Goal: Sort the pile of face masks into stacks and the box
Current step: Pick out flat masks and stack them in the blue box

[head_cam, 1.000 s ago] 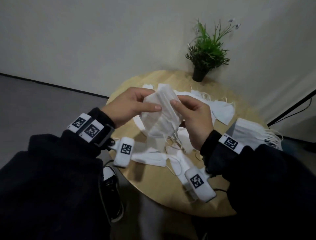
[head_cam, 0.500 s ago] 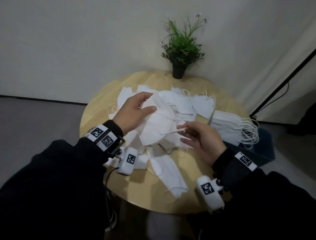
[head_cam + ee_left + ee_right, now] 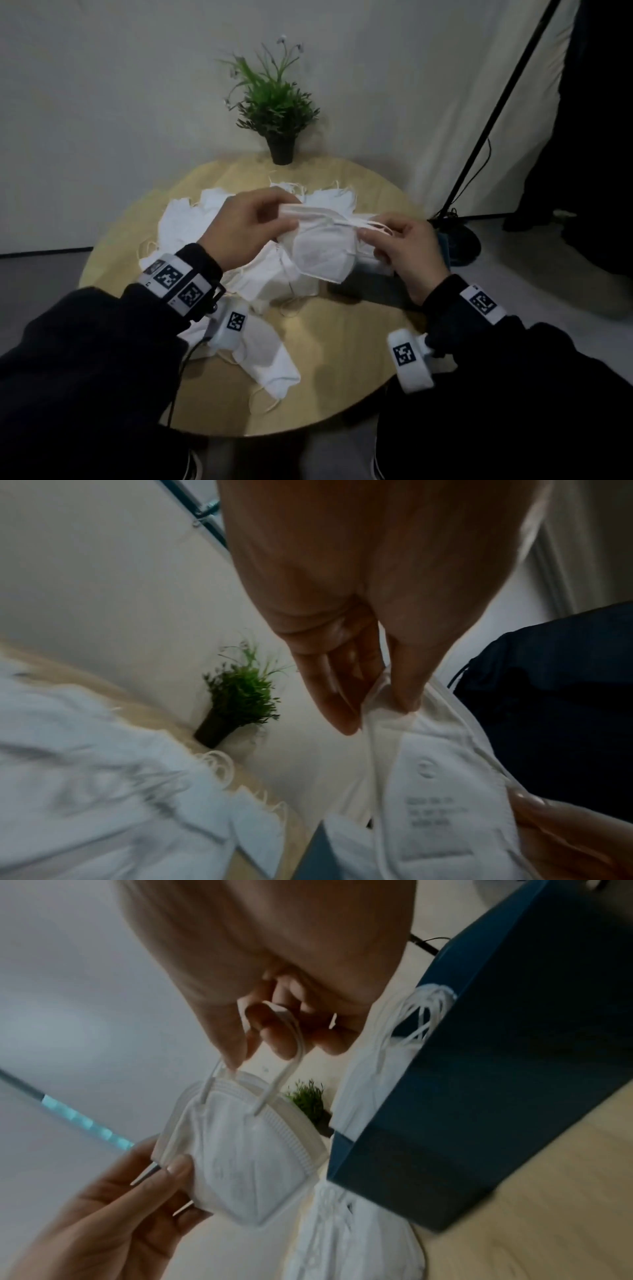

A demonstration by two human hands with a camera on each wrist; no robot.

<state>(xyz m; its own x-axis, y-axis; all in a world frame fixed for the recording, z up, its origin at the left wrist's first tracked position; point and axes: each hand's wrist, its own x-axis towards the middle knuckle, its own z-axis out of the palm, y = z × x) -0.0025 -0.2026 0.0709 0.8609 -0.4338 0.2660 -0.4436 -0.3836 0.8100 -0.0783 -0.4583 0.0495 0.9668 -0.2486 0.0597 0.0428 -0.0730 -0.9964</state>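
- Left of the blue box [image 3: 507, 1069], the mask pile [image 3: 191, 222] is left loose on the counter [image 3: 342, 359].
- The folded mask [image 3: 322, 253] is held above it, one end pinched by the left hand [image 3: 246, 229].
- Its ear loops [image 3: 274, 1053] are pinched by the right hand [image 3: 404, 253]; they are best tucked flat before the mask is laid in the box.

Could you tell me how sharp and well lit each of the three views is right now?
Head view: dim, fairly sharp, sleeves nearly black, edges bowed. Left wrist view: loose masks smeared by blur, held mask print unreadable. Right wrist view: held mask crisp, blue box soft.
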